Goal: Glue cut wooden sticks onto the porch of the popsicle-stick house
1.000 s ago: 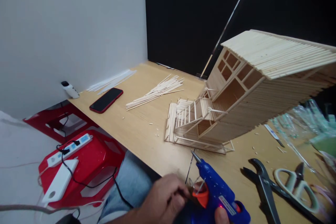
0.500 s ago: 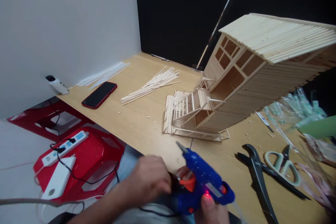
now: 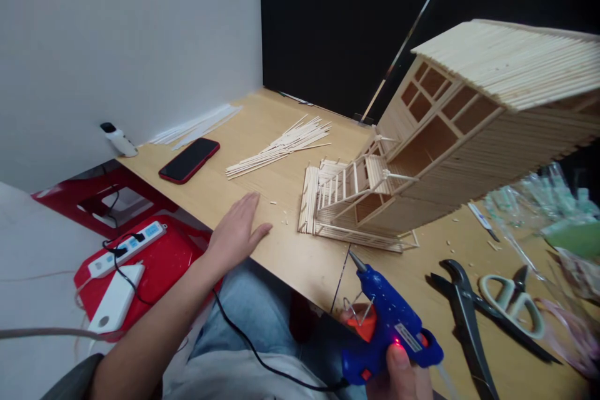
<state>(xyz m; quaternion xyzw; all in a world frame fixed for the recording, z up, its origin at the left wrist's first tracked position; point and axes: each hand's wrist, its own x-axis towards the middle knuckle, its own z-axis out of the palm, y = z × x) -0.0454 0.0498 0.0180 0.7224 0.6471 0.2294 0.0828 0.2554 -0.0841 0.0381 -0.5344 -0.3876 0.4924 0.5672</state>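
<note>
Fingers of the right hand (image 3: 398, 375) wrap the glue gun (image 3: 389, 328), nozzle aimed toward the stick house (image 3: 450, 156); left hand (image 3: 237, 231) lies spread flat on the table (image 3: 281, 250).

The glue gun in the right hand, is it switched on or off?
On: a red light glows on the blue glue gun body, just above the right hand thumb.

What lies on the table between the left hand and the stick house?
In the head view, only bare tabletop with a few tiny wood chips separates the left hand from the stick house.
</note>
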